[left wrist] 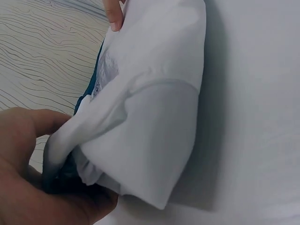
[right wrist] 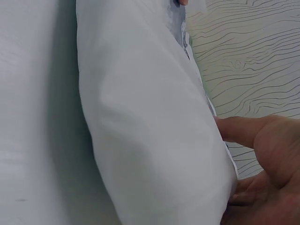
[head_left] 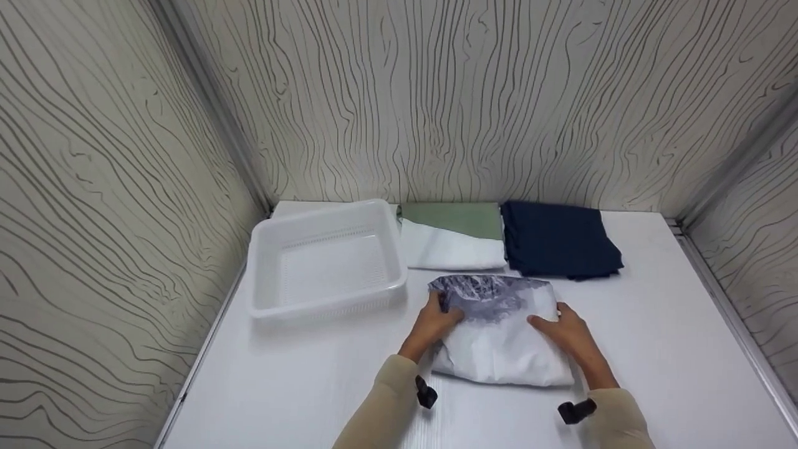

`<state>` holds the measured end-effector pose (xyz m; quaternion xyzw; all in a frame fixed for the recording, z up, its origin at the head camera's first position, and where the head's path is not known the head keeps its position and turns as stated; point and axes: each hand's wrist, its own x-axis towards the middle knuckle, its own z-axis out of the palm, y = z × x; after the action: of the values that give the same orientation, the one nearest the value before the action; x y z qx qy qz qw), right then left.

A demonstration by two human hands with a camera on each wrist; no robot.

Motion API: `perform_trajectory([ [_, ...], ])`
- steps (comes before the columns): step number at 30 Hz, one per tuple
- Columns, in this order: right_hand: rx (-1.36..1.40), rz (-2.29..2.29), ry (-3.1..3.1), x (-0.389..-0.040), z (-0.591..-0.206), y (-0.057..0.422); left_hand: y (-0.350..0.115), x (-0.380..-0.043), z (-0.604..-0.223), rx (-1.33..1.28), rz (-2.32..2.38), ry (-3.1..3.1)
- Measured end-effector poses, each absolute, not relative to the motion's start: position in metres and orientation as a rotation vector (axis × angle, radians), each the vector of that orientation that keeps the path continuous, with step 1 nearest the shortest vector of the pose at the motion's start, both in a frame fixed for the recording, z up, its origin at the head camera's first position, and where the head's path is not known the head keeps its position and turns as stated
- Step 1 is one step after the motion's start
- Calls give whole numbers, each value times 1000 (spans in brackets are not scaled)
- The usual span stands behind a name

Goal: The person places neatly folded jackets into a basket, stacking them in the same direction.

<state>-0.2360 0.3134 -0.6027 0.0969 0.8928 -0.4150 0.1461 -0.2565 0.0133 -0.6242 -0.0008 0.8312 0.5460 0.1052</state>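
A folded white shirt with a grey-purple print along its far part lies in front of the person. My left hand grips its left edge, thumb on top and fingers beneath. At the opposite edge, my right hand holds the cloth in the same way. Loose layers of the shirt show at the side in the left wrist view, between thumb and fingers of the left hand. From the right wrist, the shirt's smooth white front bulges beside the right hand.
A white plastic basket stands at the left. Behind the shirt lie a folded green-and-white garment and, to its right, a folded navy garment. Wood-patterned walls border the white table.
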Motion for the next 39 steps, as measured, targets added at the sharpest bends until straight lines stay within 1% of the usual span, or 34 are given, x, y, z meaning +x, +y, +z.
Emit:
perform_trajectory([
  [4, 259, -1301, 2524, -236, -609, 311, 12, -257, -629, 40, 1669, 2431],
  [16, 382, -1637, 2269, -234, -619, 311, 9, -261, -645, 116, 1908, 2283],
  [26, 204, -1675, 2272, -235, -626, 314, 10, -259, -651, 105, 2139, 2138],
  [33, -41, -1804, 2336, -235, -635, 313, 5, -260, -653, 21, 2131, 2119],
  [39, -40, -1761, 2174, -233, -638, 313, -5, -259, -655, -10, 2058, 1971],
])
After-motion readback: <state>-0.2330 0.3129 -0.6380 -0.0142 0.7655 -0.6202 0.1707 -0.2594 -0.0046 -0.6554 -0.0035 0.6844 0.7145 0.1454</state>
